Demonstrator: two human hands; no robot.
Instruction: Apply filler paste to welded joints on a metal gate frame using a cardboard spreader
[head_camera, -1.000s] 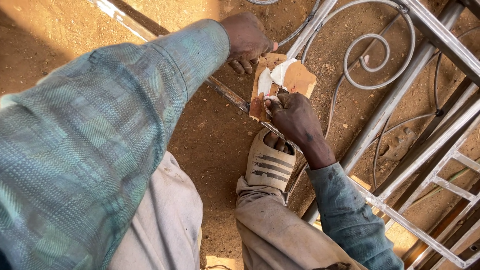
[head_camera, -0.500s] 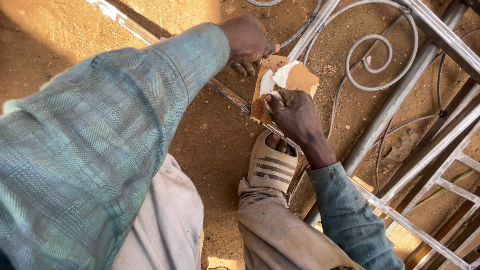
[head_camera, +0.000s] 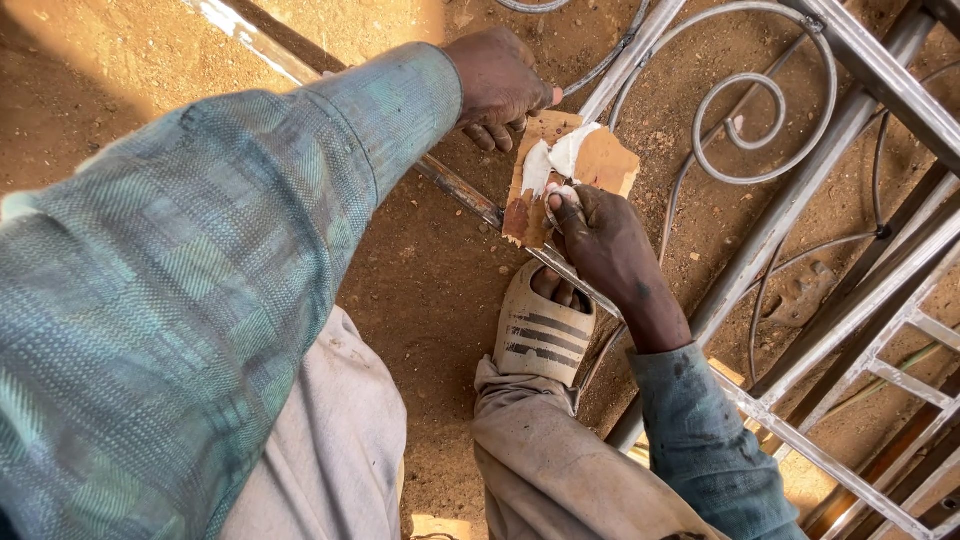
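Observation:
My left hand (head_camera: 498, 86), at the end of a teal plaid sleeve, grips the upper left edge of a brown cardboard piece (head_camera: 612, 162) held low over the dirt. A smear of white putty (head_camera: 556, 157) lies on the cardboard. My right hand (head_camera: 606, 248) reaches up from below. Its fingertips are pinched into the putty at the cardboard's lower middle and are coated white. A thin rusty metal bar (head_camera: 462, 191) runs diagonally under the cardboard.
A grey metal gate frame (head_camera: 800, 215) with spiral scrollwork (head_camera: 748, 100) lies flat on the brown dirt at right. My foot in a striped beige sandal (head_camera: 540, 338) stands just below my right hand. My beige trousers (head_camera: 330, 440) fill the bottom.
My right hand has shifted slightly on the cardboard, its fingertips working the white putty. My left hand keeps its hold on the cardboard.

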